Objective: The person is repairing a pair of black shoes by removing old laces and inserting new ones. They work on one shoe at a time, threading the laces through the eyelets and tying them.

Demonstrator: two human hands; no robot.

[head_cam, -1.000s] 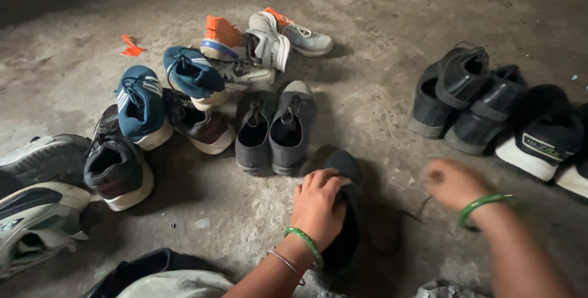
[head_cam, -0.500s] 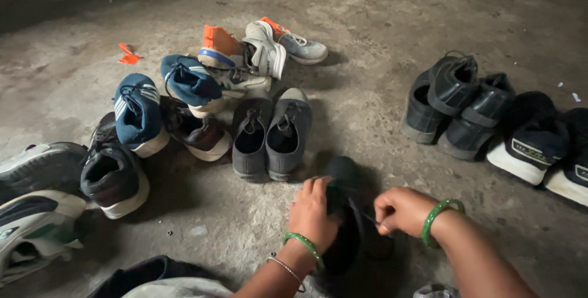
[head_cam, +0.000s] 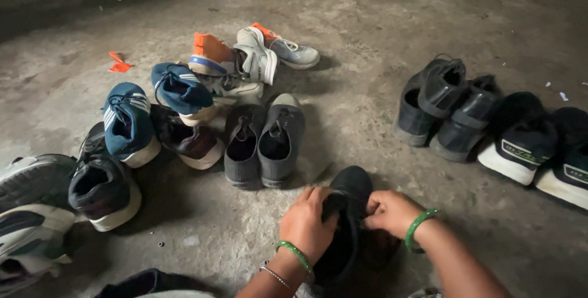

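Note:
A black shoe (head_cam: 352,183) lies on the concrete floor (head_cam: 367,16) right in front of me, toe pointing away. My left hand (head_cam: 308,221) grips its left side near the opening, a green bangle and a thin bracelet on the wrist. My right hand (head_cam: 392,211), also wearing a green bangle, pinches the shoe's upper at the tongue or laces. The rear of the shoe is hidden under my hands.
A grey pair (head_cam: 263,145) stands just beyond the black shoe. Left of it lie blue sneakers (head_cam: 130,123), an orange-and-white pair (head_cam: 245,59) and dark shoes (head_cam: 101,191). Black shoes (head_cam: 441,105) and white-soled ones (head_cam: 527,142) line the right. An orange scrap (head_cam: 117,62) lies far left.
My right hand has come in from the right and closed on the black shoe's upper beside my left hand. The left hand has shifted to the shoe's side.

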